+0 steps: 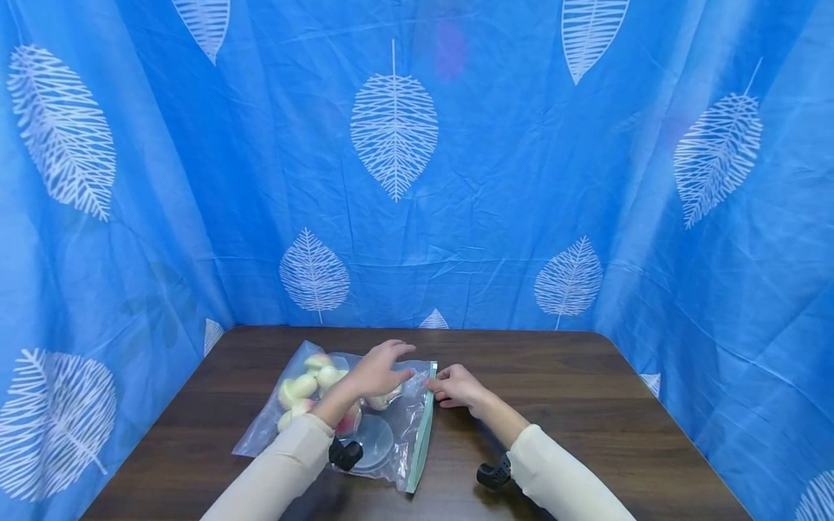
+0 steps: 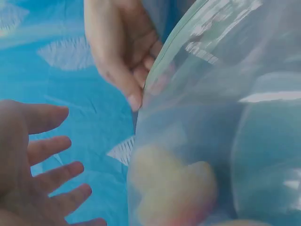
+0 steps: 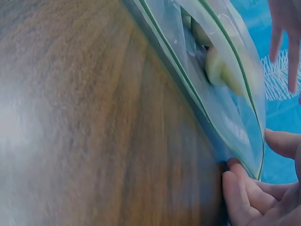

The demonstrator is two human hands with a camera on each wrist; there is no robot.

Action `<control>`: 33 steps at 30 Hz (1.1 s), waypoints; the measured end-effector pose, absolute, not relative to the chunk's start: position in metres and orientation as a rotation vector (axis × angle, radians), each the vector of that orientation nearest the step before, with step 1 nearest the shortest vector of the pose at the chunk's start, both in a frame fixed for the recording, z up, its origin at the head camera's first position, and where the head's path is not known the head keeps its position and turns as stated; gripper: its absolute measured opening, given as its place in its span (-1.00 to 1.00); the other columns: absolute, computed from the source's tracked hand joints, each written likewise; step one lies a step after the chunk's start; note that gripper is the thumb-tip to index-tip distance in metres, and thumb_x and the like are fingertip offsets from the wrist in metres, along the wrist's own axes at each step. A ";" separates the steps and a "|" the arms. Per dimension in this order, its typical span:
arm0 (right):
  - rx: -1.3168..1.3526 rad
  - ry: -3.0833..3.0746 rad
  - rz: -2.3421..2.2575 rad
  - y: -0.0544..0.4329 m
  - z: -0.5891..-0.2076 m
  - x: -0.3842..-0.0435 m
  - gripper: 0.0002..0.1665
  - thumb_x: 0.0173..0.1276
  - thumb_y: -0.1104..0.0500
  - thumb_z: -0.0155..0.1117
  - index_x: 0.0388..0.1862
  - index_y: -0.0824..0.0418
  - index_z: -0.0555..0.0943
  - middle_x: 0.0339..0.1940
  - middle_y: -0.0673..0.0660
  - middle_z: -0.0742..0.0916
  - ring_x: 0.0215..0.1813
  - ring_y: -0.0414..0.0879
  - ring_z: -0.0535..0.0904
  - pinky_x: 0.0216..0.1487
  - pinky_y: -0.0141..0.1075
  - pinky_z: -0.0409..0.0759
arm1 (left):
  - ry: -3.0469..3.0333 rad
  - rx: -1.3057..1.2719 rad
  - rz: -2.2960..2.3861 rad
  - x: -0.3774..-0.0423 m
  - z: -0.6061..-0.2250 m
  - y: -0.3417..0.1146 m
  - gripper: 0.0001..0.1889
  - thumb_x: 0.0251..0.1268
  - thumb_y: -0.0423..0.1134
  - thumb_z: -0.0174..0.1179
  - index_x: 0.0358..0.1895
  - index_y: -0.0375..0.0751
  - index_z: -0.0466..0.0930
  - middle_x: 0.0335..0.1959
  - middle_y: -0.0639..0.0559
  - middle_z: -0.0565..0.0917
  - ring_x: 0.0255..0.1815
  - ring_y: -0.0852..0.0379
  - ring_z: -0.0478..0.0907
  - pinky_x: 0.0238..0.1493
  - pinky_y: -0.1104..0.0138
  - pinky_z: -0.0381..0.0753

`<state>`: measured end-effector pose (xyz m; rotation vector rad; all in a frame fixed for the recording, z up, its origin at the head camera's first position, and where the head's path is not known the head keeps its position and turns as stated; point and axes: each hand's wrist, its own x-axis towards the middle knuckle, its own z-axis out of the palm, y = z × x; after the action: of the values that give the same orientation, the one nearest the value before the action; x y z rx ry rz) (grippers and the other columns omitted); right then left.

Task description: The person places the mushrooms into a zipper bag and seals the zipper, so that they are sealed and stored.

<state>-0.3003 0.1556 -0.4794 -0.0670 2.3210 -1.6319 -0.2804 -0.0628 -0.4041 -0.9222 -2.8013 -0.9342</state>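
Observation:
A clear zip bag (image 1: pixel 407 416) lies on the table, its green-edged zip strip (image 1: pixel 423 438) facing right. In the right wrist view its mouth gapes, with two green zip lines apart. Inside are several pale yellow and pink fruits (image 1: pixel 301 386) that look like peaches, and a round clear dish or lid (image 1: pixel 374 435). My right hand (image 1: pixel 457 386) pinches the far end of the zip edge between thumb and fingers. Above the bag, my left hand (image 1: pixel 376 370) holds nothing, its fingers spread in the left wrist view; it hides some of the fruit.
The dark wooden table (image 1: pixel 554 383) extends to the right of the bag. A blue curtain (image 1: pixel 482 181) with white leaf prints surrounds it at the back and both sides. Black devices (image 1: pixel 345 454) sit at both wrists.

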 end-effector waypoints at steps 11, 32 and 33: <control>-0.066 2.208 -1.754 0.152 -0.483 -0.302 -0.60 0.33 0.28 0.47 -0.04 0.29 0.44 -0.31 0.13 0.70 -0.33 -0.06 0.61 -0.27 -0.22 0.71 | -2.962 -0.781 -1.166 -0.331 -0.422 -0.039 -0.51 0.49 -0.34 0.21 0.41 -0.42 0.45 0.35 -0.36 0.51 0.39 -0.30 0.42 0.36 -0.10 0.41; -0.206 2.092 -1.814 0.154 -0.485 -0.298 -0.70 0.39 0.42 0.35 -0.10 0.28 0.39 -0.39 0.08 0.61 -0.35 -0.13 0.58 -0.33 -0.31 0.66 | -3.067 -0.778 -1.148 -0.349 -0.445 -0.038 -0.54 0.13 -0.60 0.37 0.15 -0.35 0.68 -0.12 -0.08 0.67 -0.06 -0.05 0.58 0.12 0.07 0.60; -0.206 2.084 -1.821 0.154 -0.485 -0.298 -0.70 0.39 0.43 0.34 -0.10 0.28 0.38 -0.38 0.09 0.61 -0.34 -0.13 0.58 -0.34 -0.31 0.66 | -3.058 -0.779 -1.144 -0.350 -0.446 -0.038 -0.57 0.12 -0.61 0.37 0.11 -0.34 0.69 -0.17 -0.06 0.65 -0.11 -0.02 0.56 0.08 0.08 0.60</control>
<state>-0.2978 0.1535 -0.4851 -0.2065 2.0840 -1.8208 -0.3496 -0.0382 -0.4455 -0.7792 -3.0585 -1.1442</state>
